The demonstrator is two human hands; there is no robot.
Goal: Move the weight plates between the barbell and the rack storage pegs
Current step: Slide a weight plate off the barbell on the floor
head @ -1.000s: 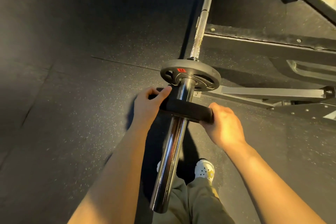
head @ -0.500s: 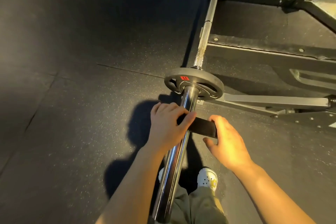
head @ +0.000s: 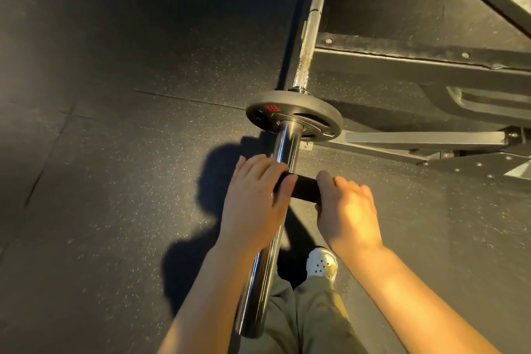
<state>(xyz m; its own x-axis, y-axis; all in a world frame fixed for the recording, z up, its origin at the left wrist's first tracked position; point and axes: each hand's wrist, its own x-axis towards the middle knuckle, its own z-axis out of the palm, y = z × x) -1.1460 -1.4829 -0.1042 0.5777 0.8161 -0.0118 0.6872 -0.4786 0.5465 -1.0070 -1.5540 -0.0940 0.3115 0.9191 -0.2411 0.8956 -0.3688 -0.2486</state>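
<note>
Two hands work at the barbell sleeve [head: 267, 238], a polished chrome tube that runs from the near edge of the view up toward the far right. Around it lies a dark speckled rubber floor [head: 115, 181] with a seam crossing left of the plate. To the right stands the black steel rack frame [head: 416, 57], its bolted base rail far right and a lighter angled brace [head: 422, 139] reaching in just behind the plate. Below the hands show olive trousers [head: 310, 319] and a white perforated clog [head: 321, 263] on the floor, right of the sleeve.

A small black weight plate [head: 294, 116] sits on the sleeve at its far end, against the collar, with a red label on its near face and cut-out grip slots. Beyond it the thinner, scuffed bar shaft [head: 311, 29] continues away.

Nearer on the sleeve, well apart from that plate, a black clamp collar [head: 301, 188] crosses the tube, largely hidden by the hands. The left hand [head: 255, 204] lies over the sleeve with fingers wrapped on the collar's left part, thumb across its top. The right hand [head: 347, 210] grips the collar's right end, fingers curled over it.
</note>
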